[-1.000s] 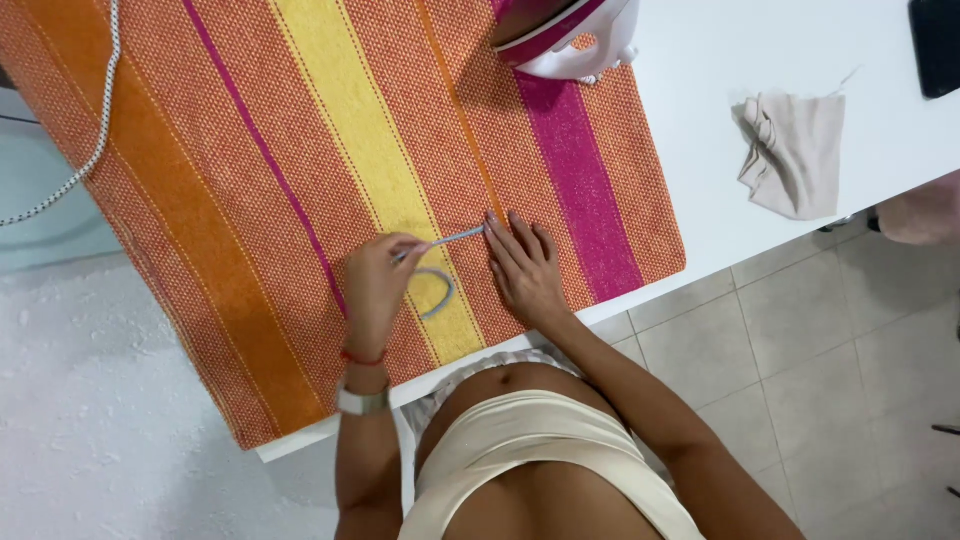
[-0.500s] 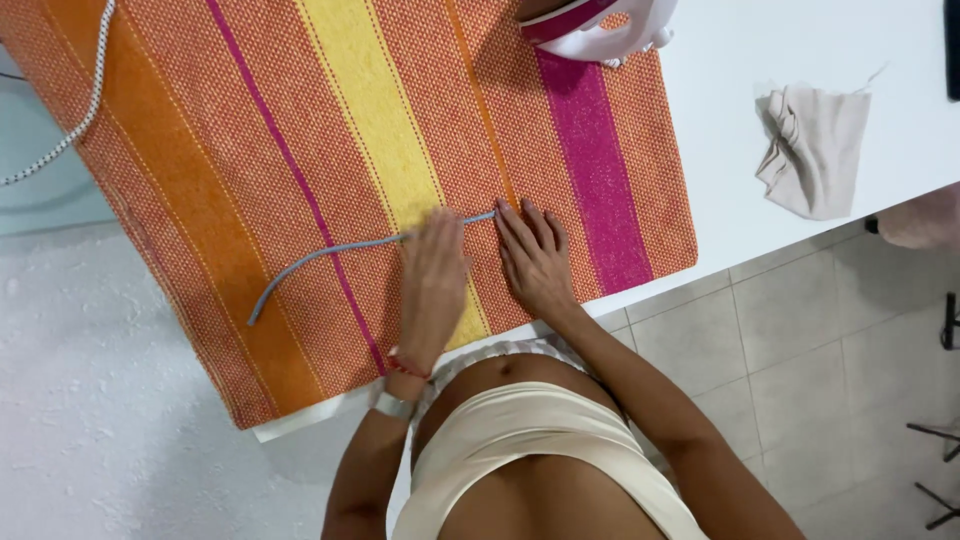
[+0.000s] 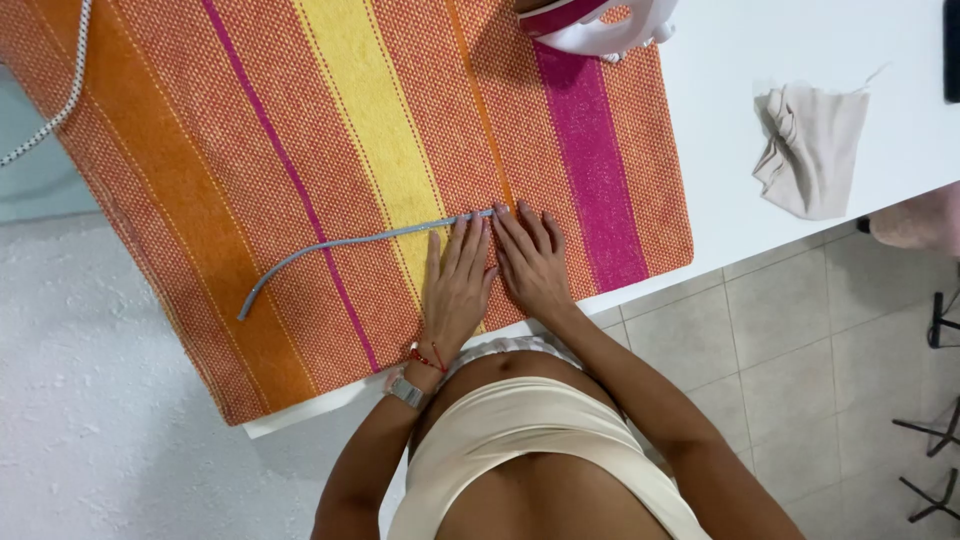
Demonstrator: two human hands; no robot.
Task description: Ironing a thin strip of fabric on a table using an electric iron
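Two hands, left hand (image 3: 457, 285) and right hand (image 3: 530, 262), are lying flat, fingers spread, pinning the near end of a mostly straightened grey strap (image 3: 345, 248) on the striped cloth (image 3: 250, 130), its far end curving.

Grey strip (image 3: 345, 248) now seemingly lies straighter; left hand (image 3: 455, 290) flattened.

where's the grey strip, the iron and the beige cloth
grey strip (image 3: 340, 240), head view, middle of its length on the striped towel
iron (image 3: 590, 25), head view, white and pink body at the top edge
beige cloth (image 3: 812, 148), head view, centre of the crumpled piece on the white table
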